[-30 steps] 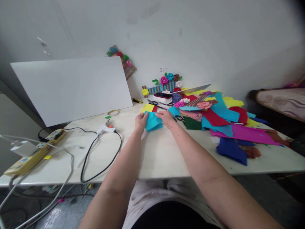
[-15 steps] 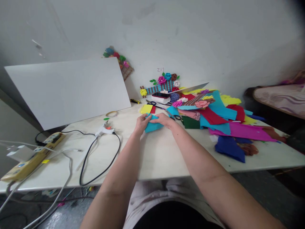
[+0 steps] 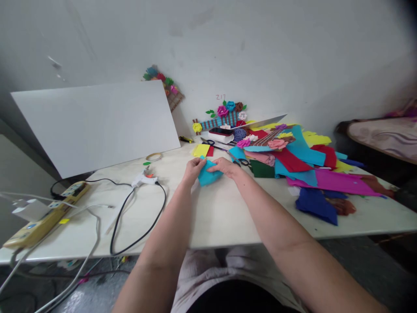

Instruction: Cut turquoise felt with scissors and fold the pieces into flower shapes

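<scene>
A small piece of turquoise felt (image 3: 208, 176) lies folded on the white table (image 3: 221, 213), held between both hands. My left hand (image 3: 193, 169) pinches its left edge with curled fingers. My right hand (image 3: 225, 166) grips its right side, fingers bent over the top. A heap of coloured felt sheets (image 3: 302, 161) sits just to the right of my right hand, and black-handled scissors (image 3: 243, 162) lie beside it.
A white glue gun (image 3: 143, 178) with a black cable lies left of my hands. A yellow power strip (image 3: 45, 214) sits at the far left. A large white board (image 3: 97, 121) leans on the wall. Felt flower decorations (image 3: 228, 115), a tape roll (image 3: 153, 155) and a phone (image 3: 222, 131) are at the back.
The turquoise felt has been folded smaller between my hands, which have drawn closer together. The view has shifted slightly.
</scene>
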`<move>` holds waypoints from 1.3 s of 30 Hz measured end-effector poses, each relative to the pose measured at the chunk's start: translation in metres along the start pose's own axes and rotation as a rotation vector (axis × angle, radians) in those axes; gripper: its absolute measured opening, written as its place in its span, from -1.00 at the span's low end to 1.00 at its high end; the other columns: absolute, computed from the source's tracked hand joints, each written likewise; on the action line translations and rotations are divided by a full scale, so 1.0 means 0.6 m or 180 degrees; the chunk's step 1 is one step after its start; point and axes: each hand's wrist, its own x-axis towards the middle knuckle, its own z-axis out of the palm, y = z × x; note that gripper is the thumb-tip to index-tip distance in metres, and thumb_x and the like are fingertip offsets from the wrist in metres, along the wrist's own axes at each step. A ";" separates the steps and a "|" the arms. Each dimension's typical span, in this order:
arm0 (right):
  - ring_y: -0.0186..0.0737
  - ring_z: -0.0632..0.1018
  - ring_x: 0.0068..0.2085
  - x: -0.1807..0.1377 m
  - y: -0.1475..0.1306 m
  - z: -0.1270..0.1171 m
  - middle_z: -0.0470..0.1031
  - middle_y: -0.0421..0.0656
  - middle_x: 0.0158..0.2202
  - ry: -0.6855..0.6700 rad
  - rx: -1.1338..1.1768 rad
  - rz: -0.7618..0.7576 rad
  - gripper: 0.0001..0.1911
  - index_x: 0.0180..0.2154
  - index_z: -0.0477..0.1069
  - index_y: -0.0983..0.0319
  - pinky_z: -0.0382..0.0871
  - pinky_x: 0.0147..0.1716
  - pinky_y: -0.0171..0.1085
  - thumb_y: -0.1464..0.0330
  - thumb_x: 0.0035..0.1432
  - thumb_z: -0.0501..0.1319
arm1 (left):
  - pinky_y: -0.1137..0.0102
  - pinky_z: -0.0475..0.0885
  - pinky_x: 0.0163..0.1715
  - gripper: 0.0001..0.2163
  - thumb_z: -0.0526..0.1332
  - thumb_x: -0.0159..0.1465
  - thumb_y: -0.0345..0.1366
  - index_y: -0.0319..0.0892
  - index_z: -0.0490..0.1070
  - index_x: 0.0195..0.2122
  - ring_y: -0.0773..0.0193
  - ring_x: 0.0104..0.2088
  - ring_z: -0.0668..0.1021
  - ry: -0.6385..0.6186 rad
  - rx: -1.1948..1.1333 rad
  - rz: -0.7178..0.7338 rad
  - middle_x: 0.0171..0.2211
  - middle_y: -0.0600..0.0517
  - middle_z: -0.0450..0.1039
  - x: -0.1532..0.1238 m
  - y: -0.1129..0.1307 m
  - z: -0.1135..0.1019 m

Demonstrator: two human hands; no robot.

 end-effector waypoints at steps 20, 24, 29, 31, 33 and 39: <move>-0.39 0.38 -0.55 -0.007 -0.009 0.007 0.42 -0.26 -0.62 0.0007 -0.0116 0.0083 -0.81 -0.58 0.43 0.31 0.24 -0.50 -0.37 0.43 -0.39 0.36 | 0.49 -0.02 -0.66 -0.62 0.31 -0.08 0.00 -0.23 0.26 -0.66 0.49 -0.64 0.13 -0.0081 0.0011 -0.0109 -0.70 0.16 0.10 -0.003 0.008 0.000; -0.35 0.40 -0.54 -0.007 -0.007 0.005 0.43 -0.24 -0.63 -0.0024 -0.0199 0.0074 -0.82 -0.62 0.41 0.30 0.26 -0.51 -0.35 0.41 -0.38 0.36 | 0.49 -0.01 -0.64 -0.60 0.28 -0.04 0.01 -0.23 0.23 -0.68 0.48 -0.62 0.12 -0.0089 0.0152 0.0061 -0.70 0.15 0.06 -0.003 0.013 -0.003; -0.31 0.43 -0.51 -0.008 -0.007 0.005 0.42 -0.24 -0.64 -0.0066 -0.0229 0.0083 -0.83 -0.62 0.42 0.29 0.29 -0.48 -0.33 0.41 -0.38 0.36 | 0.48 -0.01 -0.63 -0.59 0.30 -0.07 0.00 -0.22 0.22 -0.70 0.48 -0.62 0.12 -0.0010 0.0167 0.0112 -0.70 0.15 0.06 -0.003 0.018 -0.004; -0.32 0.42 -0.52 -0.007 -0.007 0.004 0.43 -0.23 -0.63 -0.0102 -0.0199 0.0099 -0.84 -0.59 0.44 0.30 0.29 -0.46 -0.33 0.42 -0.37 0.35 | 0.49 0.02 -0.63 -0.62 0.31 -0.09 -0.01 -0.23 0.27 -0.66 0.47 -0.61 0.16 -0.0173 0.0119 0.0048 -0.69 0.15 0.12 -0.002 0.018 -0.005; -0.34 0.42 -0.52 -0.006 -0.007 0.004 0.44 -0.24 -0.62 -0.0148 -0.0174 0.0103 -0.84 -0.56 0.47 0.31 0.29 -0.45 -0.34 0.44 -0.37 0.34 | 0.49 0.05 -0.61 -0.64 0.35 -0.13 -0.04 -0.23 0.32 -0.60 0.46 -0.60 0.20 -0.0374 0.0128 -0.0007 -0.66 0.14 0.19 -0.001 0.015 -0.005; -0.37 0.40 -0.55 -0.004 -0.006 0.005 0.44 -0.24 -0.64 -0.0210 -0.0175 0.0144 -0.84 -0.55 0.49 0.31 0.28 -0.49 -0.36 0.46 -0.37 0.34 | 0.51 0.06 -0.62 -0.66 0.35 -0.15 -0.08 -0.22 0.28 -0.61 0.45 -0.59 0.22 -0.0421 0.0341 0.0033 -0.66 0.15 0.21 0.006 -0.001 -0.005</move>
